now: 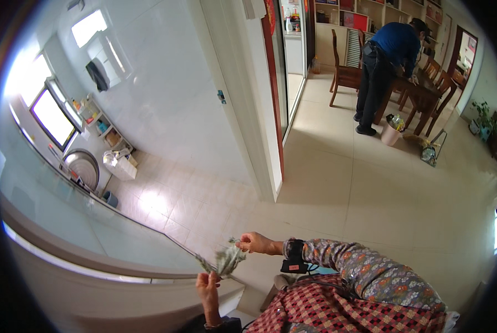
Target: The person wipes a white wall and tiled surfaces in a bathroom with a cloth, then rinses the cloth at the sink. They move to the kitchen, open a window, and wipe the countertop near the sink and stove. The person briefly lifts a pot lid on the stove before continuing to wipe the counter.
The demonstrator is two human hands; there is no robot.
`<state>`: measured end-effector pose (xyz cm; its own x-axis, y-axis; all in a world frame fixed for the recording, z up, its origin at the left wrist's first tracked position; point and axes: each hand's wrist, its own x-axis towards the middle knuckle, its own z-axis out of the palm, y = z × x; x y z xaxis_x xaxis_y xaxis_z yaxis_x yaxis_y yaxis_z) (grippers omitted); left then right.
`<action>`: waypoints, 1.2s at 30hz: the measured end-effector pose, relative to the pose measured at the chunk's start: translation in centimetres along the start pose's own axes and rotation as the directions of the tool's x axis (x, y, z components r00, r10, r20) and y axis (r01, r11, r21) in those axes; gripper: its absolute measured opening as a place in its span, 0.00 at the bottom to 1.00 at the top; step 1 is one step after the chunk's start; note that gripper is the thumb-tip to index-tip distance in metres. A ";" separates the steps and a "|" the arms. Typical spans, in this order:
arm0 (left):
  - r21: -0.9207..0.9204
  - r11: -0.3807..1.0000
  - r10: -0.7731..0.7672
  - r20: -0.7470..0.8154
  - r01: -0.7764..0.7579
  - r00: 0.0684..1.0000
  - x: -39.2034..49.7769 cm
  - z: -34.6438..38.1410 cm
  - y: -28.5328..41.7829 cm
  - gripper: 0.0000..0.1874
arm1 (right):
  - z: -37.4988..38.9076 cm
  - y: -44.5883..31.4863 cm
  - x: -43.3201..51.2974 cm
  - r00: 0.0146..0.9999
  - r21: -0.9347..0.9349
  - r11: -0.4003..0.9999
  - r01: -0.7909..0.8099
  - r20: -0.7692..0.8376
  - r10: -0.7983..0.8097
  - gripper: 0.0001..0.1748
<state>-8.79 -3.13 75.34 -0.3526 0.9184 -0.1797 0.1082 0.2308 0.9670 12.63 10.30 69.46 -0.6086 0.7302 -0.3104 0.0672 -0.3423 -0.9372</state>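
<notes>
A crumpled grey-green cloth (229,259), blurred at its edges, hangs between my two hands. My left hand (208,290) grips its lower end, fingers pinched together. Thumb and fingertips of my right hand (253,243) hold the upper right part. Both hands are raised in front of my body beside a doorway. A black band with a small box (295,262) is strapped at my right wrist, over the floral sleeve (373,270). Below that arm, a red checked apron (315,306) covers my front.
Left of me, a partition (107,237) borders a tiled room with a corner shelf (102,123), a large round metal lid or basin (83,168) and a white bin (120,164). A door frame (240,104) stands ahead. Far right, another person (381,70) bends over a wooden table (425,89) near a pink bin (391,134) and dustpan (429,155).
</notes>
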 end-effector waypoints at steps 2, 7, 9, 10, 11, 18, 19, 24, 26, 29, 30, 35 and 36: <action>-0.017 1.000 -0.008 0.034 0.008 0.999 2.0 1.1 0.1 0.11 | -1.1 -0.8 0.5 0.993 0.109 0.988 0.113 -0.033 -0.110 0.19; 0.135 0.985 -0.133 0.172 0.110 0.976 6.4 4.0 -0.4 0.14 | -5.1 -1.0 -0.4 0.955 0.141 0.976 0.168 -0.267 -0.126 0.16; 0.106 0.994 -0.064 0.244 0.039 0.968 8.1 5.6 -0.2 0.15 | -6.5 -0.9 -0.5 0.945 0.123 0.969 0.215 -0.279 -0.174 0.15; 0.076 0.997 -0.020 0.305 -0.003 0.952 8.9 6.4 0.1 0.16 | -7.2 -0.9 -0.8 0.935 0.135 0.958 0.253 -0.289 -0.207 0.14; 0.072 0.997 -0.012 0.315 -0.011 0.949 9.7 7.4 0.5 0.17 | -8.0 -0.9 -0.7 0.927 0.230 0.941 0.249 -0.339 -0.162 0.13; -0.009 1.000 0.015 0.545 -0.013 0.838 15.1 17.5 6.0 0.21 | -14.3 -2.6 1.0 0.920 0.689 0.619 0.377 -0.355 -0.165 0.16; -0.021 1.000 0.023 0.576 -0.014 0.817 16.3 19.7 6.8 0.22 | -15.6 -2.9 1.4 0.932 0.739 0.570 0.359 -0.319 -0.174 0.18; -0.017 1.000 0.017 0.659 -0.008 0.752 22.1 33.1 9.2 0.23 | -26.3 -4.5 4.2 0.813 0.870 0.376 0.320 -0.048 -0.581 0.27; 0.042 0.999 -0.014 0.703 -0.022 0.711 24.2 38.8 10.0 0.24 | -32.0 -4.9 3.9 0.664 0.891 0.320 0.322 0.028 -0.747 0.23; 0.078 0.995 -0.018 0.762 -0.064 0.648 26.1 46.4 11.7 0.26 | -38.1 -5.2 2.1 0.815 0.702 0.447 0.555 -0.566 -0.123 0.18; 0.063 0.994 0.005 0.786 -0.087 0.618 26.7 48.7 12.5 0.27 | -41.2 -5.6 1.4 0.813 0.679 0.492 0.544 -0.573 -0.107 0.17; -0.025 0.996 0.071 0.806 -0.087 0.588 30.3 57.0 15.4 0.25 | -53.2 -8.4 1.6 0.762 0.709 0.350 0.612 -0.647 -0.021 0.16; -0.018 0.994 0.077 0.828 -0.112 0.556 31.3 58.2 15.7 0.22 | -55.3 -8.7 1.6 0.747 0.692 0.329 0.642 -0.662 -0.065 0.16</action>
<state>35.95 47.91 74.38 0.5818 0.7943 -0.1748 0.1305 0.1210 0.9840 54.75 47.13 68.35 0.0646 0.9590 -0.2759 -0.9160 -0.0527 -0.3976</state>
